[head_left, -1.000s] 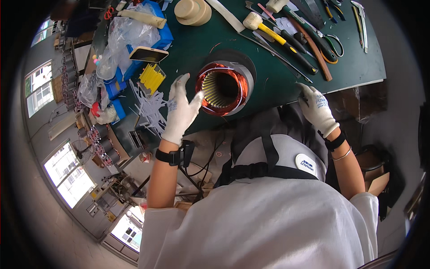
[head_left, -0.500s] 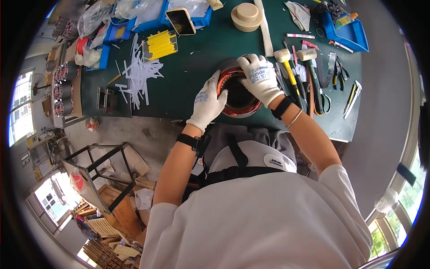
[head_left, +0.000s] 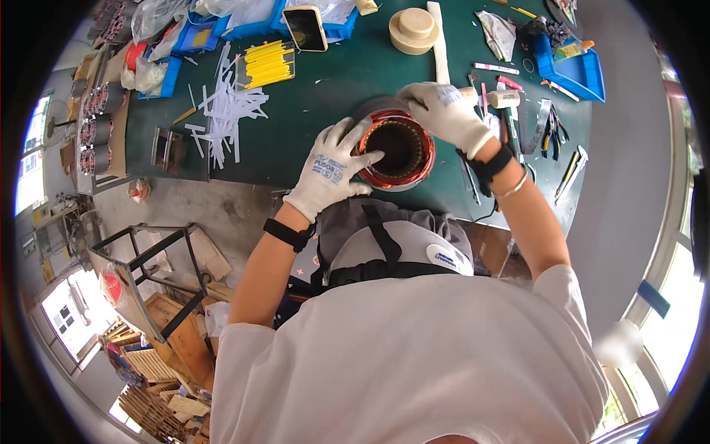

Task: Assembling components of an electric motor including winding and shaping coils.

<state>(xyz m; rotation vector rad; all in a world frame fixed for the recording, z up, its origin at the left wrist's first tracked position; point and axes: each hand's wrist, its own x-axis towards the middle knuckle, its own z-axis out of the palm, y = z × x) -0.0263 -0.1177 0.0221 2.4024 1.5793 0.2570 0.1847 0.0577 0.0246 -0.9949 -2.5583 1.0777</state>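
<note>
A ring-shaped motor stator (head_left: 425, 161) with red-orange copper windings stands upright at the table's near edge, its round bore facing up. My left hand (head_left: 329, 166), in a white glove, lies against its left side. The thumb reaches over the rim toward the bore and the other fingers are apart. My right hand (head_left: 447, 117), also gloved, is at the far right rim with its fingers curled down. Whatever may be between those fingertips is hidden. Just behind the right hand, part of a pale mallet head (head_left: 467, 95) shows; its handle is covered by the hand and wrist.
Right of the stator lie another mallet (head_left: 505, 99), pliers (head_left: 552, 137), a utility knife (head_left: 570, 174) and a blue tray (head_left: 580, 78). White paper strips (head_left: 225, 111), yellow strips (head_left: 268, 65), a phone (head_left: 305, 29) and a round cream block (head_left: 413, 31) are on the left and far side.
My right hand has lifted off the windings' top toward the far right, with its fingers more curled. My left hand has opened wider at the left rim. The whole view has shifted slightly.
</note>
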